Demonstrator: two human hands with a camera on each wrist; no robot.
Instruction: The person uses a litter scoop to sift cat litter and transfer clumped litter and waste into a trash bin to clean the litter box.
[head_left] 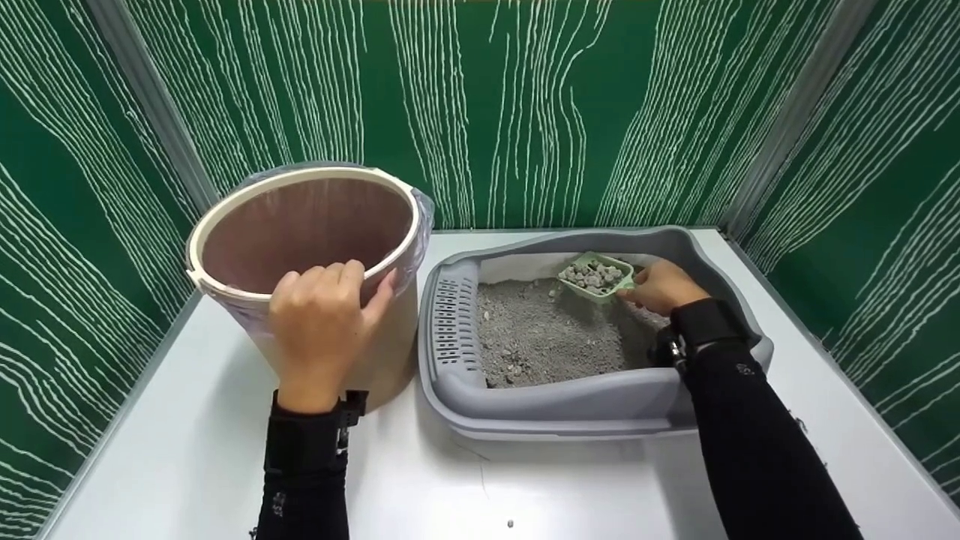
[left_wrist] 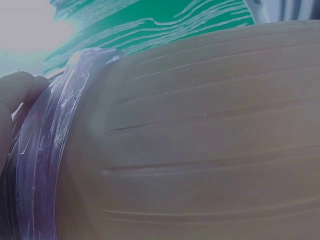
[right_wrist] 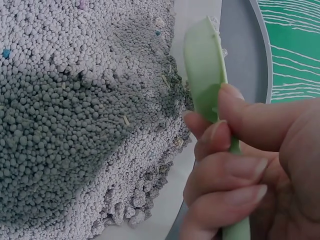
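My right hand (head_left: 664,287) grips the handle of a green litter scoop (right_wrist: 205,70), its fingers curled around it in the right wrist view. Grey clumps (head_left: 592,276) fill the scoop, which is held above the far side of a grey litter box (head_left: 555,409). Grey litter (head_left: 551,330) covers much of the box floor, with a bare pale patch along the back. My left hand (head_left: 322,322) grips the near rim of a beige trash bin (head_left: 386,360), which leans toward me. A translucent purplish bag (left_wrist: 47,140) is folded over the bin's rim; the left fingertips are partly hidden.
Both containers stand side by side on a white table (head_left: 420,487), the bin left of the litter box. A small grey crumb (head_left: 510,523) lies near the front edge. Green walls (head_left: 517,112) with white wavy lines enclose the back and sides.
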